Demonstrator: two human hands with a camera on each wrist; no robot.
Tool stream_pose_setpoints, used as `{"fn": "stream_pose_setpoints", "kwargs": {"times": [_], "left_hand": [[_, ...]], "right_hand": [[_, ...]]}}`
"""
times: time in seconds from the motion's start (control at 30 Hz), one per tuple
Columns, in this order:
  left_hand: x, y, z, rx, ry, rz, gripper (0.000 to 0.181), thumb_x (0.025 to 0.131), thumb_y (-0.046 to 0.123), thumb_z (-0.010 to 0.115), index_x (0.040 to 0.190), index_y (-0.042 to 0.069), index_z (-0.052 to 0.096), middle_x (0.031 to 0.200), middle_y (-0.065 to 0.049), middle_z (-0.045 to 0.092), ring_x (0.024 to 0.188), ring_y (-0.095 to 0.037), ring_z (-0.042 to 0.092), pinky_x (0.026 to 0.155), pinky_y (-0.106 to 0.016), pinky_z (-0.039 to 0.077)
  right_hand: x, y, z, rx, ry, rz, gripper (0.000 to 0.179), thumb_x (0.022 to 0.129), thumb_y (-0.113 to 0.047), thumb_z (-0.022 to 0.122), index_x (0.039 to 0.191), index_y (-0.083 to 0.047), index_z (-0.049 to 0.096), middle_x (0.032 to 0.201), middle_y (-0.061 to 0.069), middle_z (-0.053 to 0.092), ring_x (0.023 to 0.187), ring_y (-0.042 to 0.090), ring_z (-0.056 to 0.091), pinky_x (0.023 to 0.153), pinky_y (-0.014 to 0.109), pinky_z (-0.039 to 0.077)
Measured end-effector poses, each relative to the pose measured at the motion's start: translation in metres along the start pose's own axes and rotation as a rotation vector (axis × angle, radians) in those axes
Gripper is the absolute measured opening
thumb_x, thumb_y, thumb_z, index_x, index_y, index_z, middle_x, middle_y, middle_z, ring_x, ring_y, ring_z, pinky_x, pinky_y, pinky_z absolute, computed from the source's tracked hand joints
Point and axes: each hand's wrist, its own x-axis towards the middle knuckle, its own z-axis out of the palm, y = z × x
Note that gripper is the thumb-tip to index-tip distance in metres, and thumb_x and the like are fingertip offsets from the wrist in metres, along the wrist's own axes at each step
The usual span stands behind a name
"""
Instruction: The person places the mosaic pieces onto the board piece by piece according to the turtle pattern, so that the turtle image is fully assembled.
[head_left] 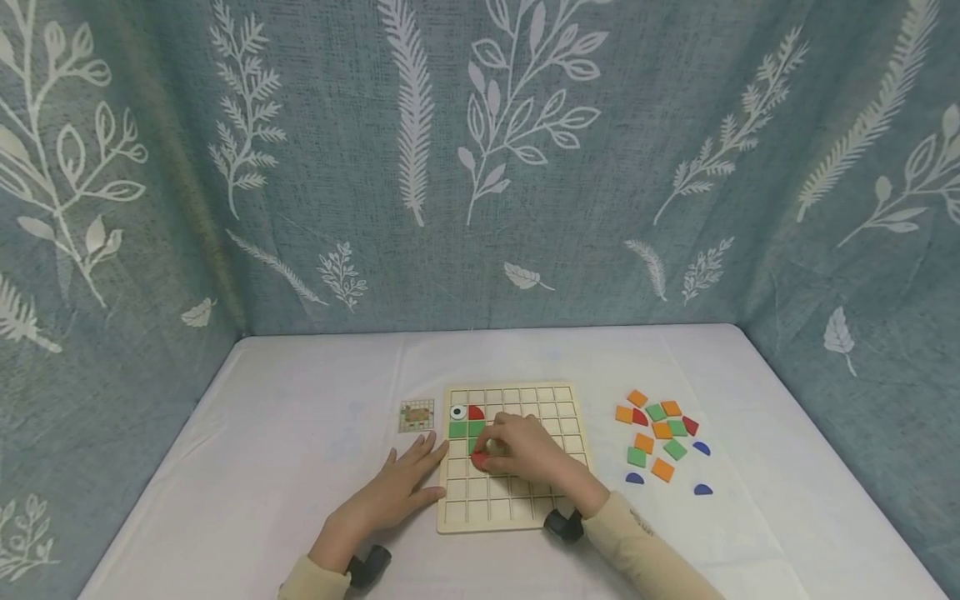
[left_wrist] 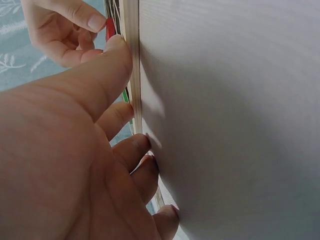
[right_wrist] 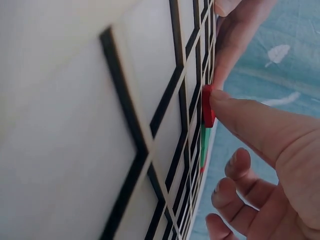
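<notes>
Right hand [head_left: 528,448]: fingers clamped on red piece [right_wrist: 208,107] over grid board [head_left: 517,515], just below green squares [head_left: 457,429]. Left hand [head_left: 399,487]: fingers apart, touching board's left edge. Loose pieces [head_left: 662,431] on table [head_left: 322,375], right of board.

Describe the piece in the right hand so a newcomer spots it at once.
On the white table lies a pale grid board. Over its left half, the right hand holds a red piece, the only red one being held.

Matt wooden board [head_left: 544,410], woven cloth curtain [head_left: 337,150], smooth red piece [right_wrist: 207,109]
</notes>
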Motion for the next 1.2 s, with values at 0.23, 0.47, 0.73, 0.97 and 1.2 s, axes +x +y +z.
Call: {"fn": "stream_pose_setpoints", "kwargs": {"times": [0.23, 0.47, 0.73, 0.97, 1.2], "left_hand": [[-0.001, 0.001, -0.001, -0.008, 0.003, 0.001, 0.065, 0.091, 0.040, 0.054, 0.143, 0.007, 0.034, 0.151, -0.018, 0.023, 0.141, -0.037, 0.014, 0.110, -0.063, 0.003], [-0.001, 0.001, 0.000, -0.002, 0.004, 0.004, 0.064, 0.091, 0.039, 0.054, 0.143, 0.007, 0.034, 0.151, -0.018, 0.023, 0.140, -0.037, 0.014, 0.110, -0.063, 0.004], [0.000, 0.002, -0.001, 0.004, 0.005, -0.002, 0.065, 0.090, 0.040, 0.055, 0.143, 0.007, 0.035, 0.151, -0.018, 0.024, 0.140, -0.037, 0.015, 0.110, -0.063, 0.004], [0.000, 0.002, -0.002, 0.008, 0.002, -0.003, 0.065, 0.091, 0.040, 0.054, 0.143, 0.008, 0.034, 0.151, -0.018, 0.024, 0.140, -0.037, 0.015, 0.110, -0.063, 0.005], [0.000, 0.001, -0.002, -0.007, 0.001, 0.000, 0.065, 0.091, 0.040, 0.054, 0.143, 0.007, 0.035, 0.151, -0.019, 0.023, 0.140, -0.037, 0.015, 0.110, -0.063, 0.004]], "right_hand": [[-0.002, -0.004, 0.000, -0.005, -0.016, -0.007, 0.015, 0.084, -0.036, 0.068, 0.096, -0.029, 0.071, 0.073, -0.015, 0.047, 0.064, 0.003, 0.040, 0.064, 0.023, 0.032], [-0.002, -0.007, 0.000, -0.042, -0.005, -0.030, 0.015, 0.082, -0.037, 0.070, 0.095, -0.029, 0.072, 0.076, -0.016, 0.051, 0.066, 0.002, 0.040, 0.064, 0.021, 0.033], [-0.003, -0.012, 0.000, -0.107, 0.010, -0.013, 0.015, 0.079, -0.037, 0.072, 0.092, -0.030, 0.072, 0.077, -0.015, 0.052, 0.067, 0.002, 0.041, 0.068, 0.024, 0.032], [-0.002, -0.013, 0.000, -0.120, 0.023, 0.010, 0.015, 0.078, -0.038, 0.074, 0.090, -0.029, 0.072, 0.075, -0.015, 0.049, 0.065, 0.003, 0.039, 0.067, 0.024, 0.032], [-0.005, -0.010, -0.003, -0.073, 0.038, 0.021, 0.015, 0.077, -0.038, 0.074, 0.089, -0.028, 0.072, 0.073, -0.014, 0.049, 0.064, 0.003, 0.040, 0.065, 0.024, 0.031]]}}
